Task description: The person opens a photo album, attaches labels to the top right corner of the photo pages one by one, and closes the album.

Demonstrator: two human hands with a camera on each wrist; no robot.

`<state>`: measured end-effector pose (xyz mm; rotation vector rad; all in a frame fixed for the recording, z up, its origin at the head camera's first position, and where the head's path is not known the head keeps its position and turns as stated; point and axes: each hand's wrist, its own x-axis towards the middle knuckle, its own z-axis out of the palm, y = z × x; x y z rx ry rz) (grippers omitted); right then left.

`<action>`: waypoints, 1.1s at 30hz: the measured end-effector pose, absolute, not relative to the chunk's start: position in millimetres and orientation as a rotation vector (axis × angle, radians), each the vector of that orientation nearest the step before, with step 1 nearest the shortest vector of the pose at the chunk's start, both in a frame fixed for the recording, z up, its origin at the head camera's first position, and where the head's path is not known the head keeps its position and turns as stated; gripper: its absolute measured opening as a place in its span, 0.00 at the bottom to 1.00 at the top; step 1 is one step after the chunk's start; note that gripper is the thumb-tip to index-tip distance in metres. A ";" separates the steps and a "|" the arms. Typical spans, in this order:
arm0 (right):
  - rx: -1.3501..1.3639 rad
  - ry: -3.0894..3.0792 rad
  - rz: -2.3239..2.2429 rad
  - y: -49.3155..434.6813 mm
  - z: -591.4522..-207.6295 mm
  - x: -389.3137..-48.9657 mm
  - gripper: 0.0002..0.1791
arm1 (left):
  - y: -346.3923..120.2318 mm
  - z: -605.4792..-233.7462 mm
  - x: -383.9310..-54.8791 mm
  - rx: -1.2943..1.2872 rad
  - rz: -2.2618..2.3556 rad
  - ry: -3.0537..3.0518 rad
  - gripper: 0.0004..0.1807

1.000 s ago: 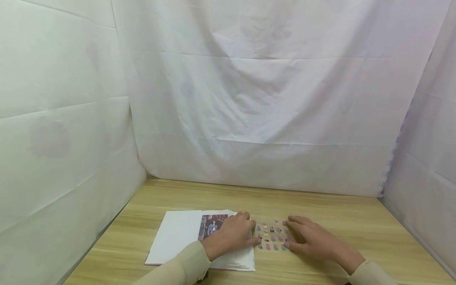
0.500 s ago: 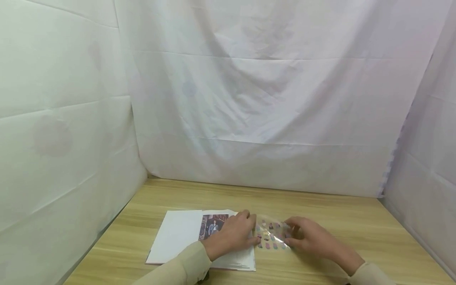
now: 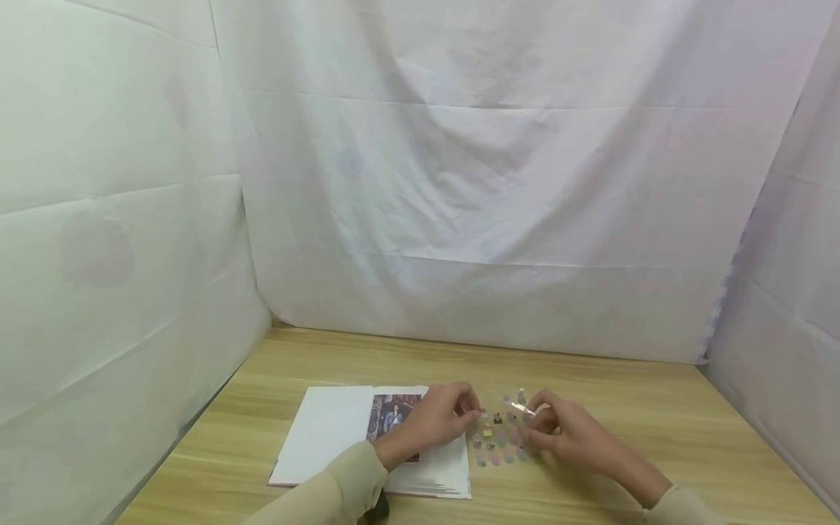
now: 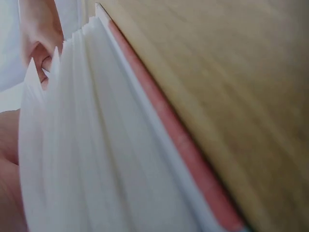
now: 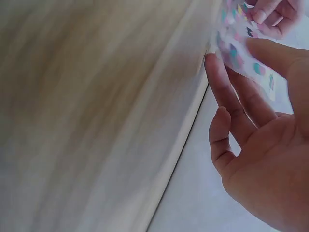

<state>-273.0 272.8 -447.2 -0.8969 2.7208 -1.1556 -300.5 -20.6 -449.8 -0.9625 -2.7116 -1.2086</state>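
Note:
A clear sticker sheet (image 3: 502, 437) with rows of small pink, teal and dark stickers is held between both hands, over the table right of an open book (image 3: 337, 434). My right hand (image 3: 571, 435) pinches its right edge between thumb and fingers; in the right wrist view the sheet (image 5: 236, 58) bends beside the thumb. At the sheet's upper left, my left hand (image 3: 438, 417) pinches the edge with thumb and curled fingers, above the book's right page. A photo print (image 3: 392, 415) shows on that page, partly covered by the left hand.
The wooden table (image 3: 623, 394) runs back to a white cloth (image 3: 459, 219) hung behind it, with white cloth sides at left and right. In the left wrist view the book's thick pages (image 4: 96, 135) fan out above a red cover edge (image 4: 169, 121).
The left hand has shifted from lying across the page edge to pinching the sheet's upper left. The right hand has curled around the right edge, and the sheet now bends upward there.

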 end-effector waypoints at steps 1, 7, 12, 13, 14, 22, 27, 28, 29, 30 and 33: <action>-0.885 2.724 -1.172 273.0 -447.3 -273.1 0.14 | -20.4 -449.5 -300.5 -0.967 -1.211 -2.708 0.02; -0.871 2.795 -1.234 272.8 -446.4 -273.6 0.09 | -20.7 -447.7 -300.3 -0.987 -1.327 -2.690 0.01; -0.871 2.779 -1.299 273.1 -444.9 -272.4 0.08 | -19.0 -445.7 -301.3 -0.945 -1.501 -2.659 0.08; -0.875 2.763 -1.314 273.1 -444.7 -272.1 0.08 | -17.9 -445.4 -301.8 -0.933 -1.523 -2.653 0.10; -0.889 2.745 -1.325 273.0 -444.7 -271.9 0.08 | -16.9 -444.7 -302.2 -0.924 -1.540 -2.650 0.13; -1.051 2.614 -1.384 268.9 -443.2 -267.8 0.07 | -11.5 -436.8 -302.5 -0.899 -1.748 -2.639 0.12; -0.946 2.688 -1.374 264.4 -440.6 -264.3 0.08 | -9.8 -435.6 -301.1 -0.861 -1.908 -2.639 0.06; -0.917 2.738 -1.361 263.2 -440.5 -263.7 0.09 | -9.4 -435.0 -301.0 -0.841 -1.924 -2.649 0.06; -0.886 2.793 -1.351 261.6 -440.4 -262.9 0.11 | -9.0 -434.5 -300.8 -0.826 -1.937 -2.654 0.05; -0.863 2.868 -1.330 259.9 -440.5 -262.3 0.14 | -8.7 -433.8 -300.6 -0.815 -1.949 -2.660 0.05; -0.898 3.143 -1.205 253.6 -440.7 -261.5 0.26 | -7.8 -433.0 -300.3 -0.794 -1.968 -2.673 0.04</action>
